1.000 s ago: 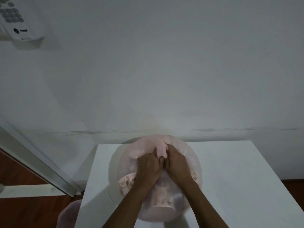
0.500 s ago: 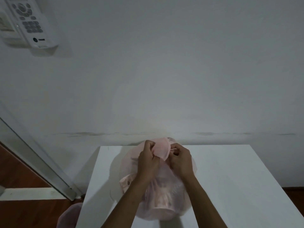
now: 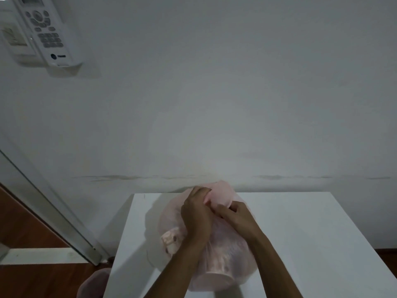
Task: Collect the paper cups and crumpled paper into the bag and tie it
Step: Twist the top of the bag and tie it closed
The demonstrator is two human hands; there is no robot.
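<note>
A bulging translucent pink plastic bag of paper cups sits on a white square table, its gathered neck clamped by the left hand and pinched by the right hand, below a wall-mounted white remote control.

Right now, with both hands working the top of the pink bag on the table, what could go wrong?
1. The left hand and right hand pinch thin gathered plastic at the neck of the pink bag; a hard pull might tear it.
2. A paper cup bulges against the bag's side, so the film could split there.
3. The bag lies toward the white table's near edge and might slide off.
</note>
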